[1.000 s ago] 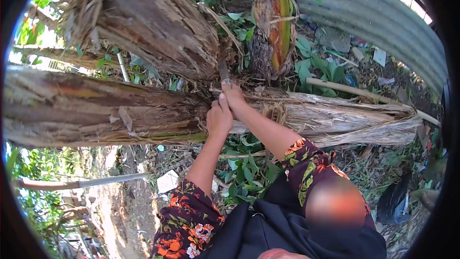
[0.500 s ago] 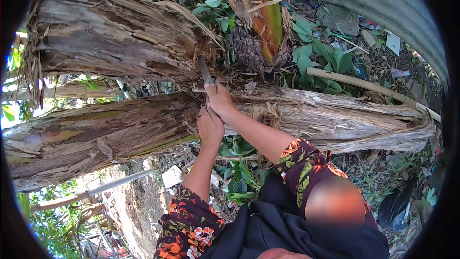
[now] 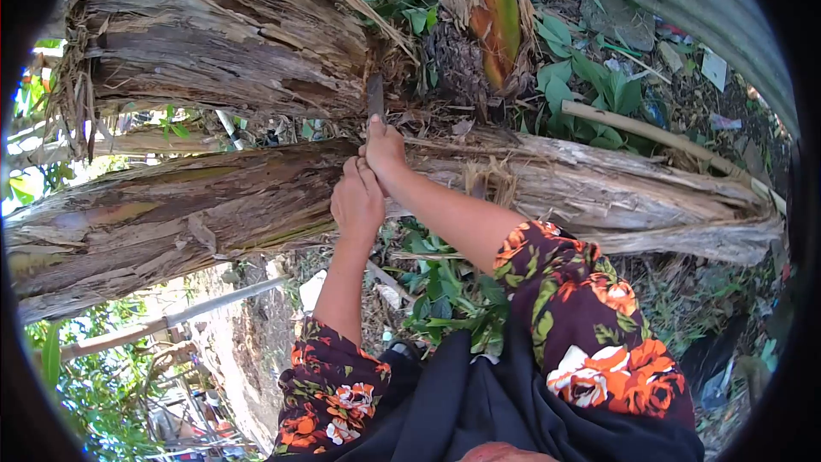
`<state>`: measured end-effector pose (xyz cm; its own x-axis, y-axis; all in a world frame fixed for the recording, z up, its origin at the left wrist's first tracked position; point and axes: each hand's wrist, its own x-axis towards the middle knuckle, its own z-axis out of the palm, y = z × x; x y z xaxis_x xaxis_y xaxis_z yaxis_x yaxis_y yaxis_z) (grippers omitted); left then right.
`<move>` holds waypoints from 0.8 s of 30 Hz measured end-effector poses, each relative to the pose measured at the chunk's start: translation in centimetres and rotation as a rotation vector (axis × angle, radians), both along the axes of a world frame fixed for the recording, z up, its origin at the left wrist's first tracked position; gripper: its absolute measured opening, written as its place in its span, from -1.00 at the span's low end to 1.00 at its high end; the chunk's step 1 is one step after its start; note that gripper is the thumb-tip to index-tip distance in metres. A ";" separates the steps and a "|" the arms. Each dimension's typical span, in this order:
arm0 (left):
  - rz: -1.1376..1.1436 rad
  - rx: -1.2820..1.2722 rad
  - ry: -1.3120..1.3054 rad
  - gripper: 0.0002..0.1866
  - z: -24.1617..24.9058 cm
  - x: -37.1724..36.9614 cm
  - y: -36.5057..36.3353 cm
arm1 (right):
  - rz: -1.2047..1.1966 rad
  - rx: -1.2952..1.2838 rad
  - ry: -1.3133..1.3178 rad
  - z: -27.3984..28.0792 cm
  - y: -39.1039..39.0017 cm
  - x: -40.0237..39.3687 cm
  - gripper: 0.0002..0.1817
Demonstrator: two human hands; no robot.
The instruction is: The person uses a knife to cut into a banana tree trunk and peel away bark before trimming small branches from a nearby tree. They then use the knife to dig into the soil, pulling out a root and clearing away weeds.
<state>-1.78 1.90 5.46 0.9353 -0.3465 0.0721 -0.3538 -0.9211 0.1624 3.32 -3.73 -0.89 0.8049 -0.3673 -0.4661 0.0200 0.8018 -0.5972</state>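
A knife point(image 3: 375, 96) with a narrow dark blade points away from me, its tip against the ragged base of the upper banana trunk point(image 3: 222, 43). My right hand point(image 3: 387, 152) is closed around it, thumb stretched along the blade's back end. Just behind and to the left, my left hand point(image 3: 357, 197) is closed too, its fingers against the right hand at the knife's rear. The handle itself is hidden by both hands. Beneath the hands runs a lower brown trunk point(image 3: 171, 214), meeting a pale, fibrous trunk piece point(image 3: 616, 192) on the right.
A green and orange plant stem point(image 3: 496, 17) stands beyond the knife. Corrugated sheeting point(image 3: 684, 8) curves along the upper right. A bamboo pole point(image 3: 650, 133) lies on the right, another pole point(image 3: 205, 312) at lower left. Leafy plants point(image 3: 445, 287) grow close below my arms.
The view has shifted slightly, so the trunks sit higher and further right. Both hands have moved a little left against the trunks, and the blade leans left less than before.
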 end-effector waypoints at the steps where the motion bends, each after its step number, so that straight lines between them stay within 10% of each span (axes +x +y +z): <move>1: -0.051 -0.028 -0.031 -0.54 0.4 0.6 1.0 | -0.078 -0.077 0.061 -0.4 1.6 1.0 -0.60; 9: -0.142 0.109 0.217 -0.11 -0.7 0.4 4.5 | -0.119 -0.067 -0.012 -3.1 6.0 -1.3 -0.62; 24: -0.231 -0.191 0.262 -0.19 -3.0 2.6 5.6 | -0.159 -0.491 0.158 -3.6 5.9 -0.1 -0.51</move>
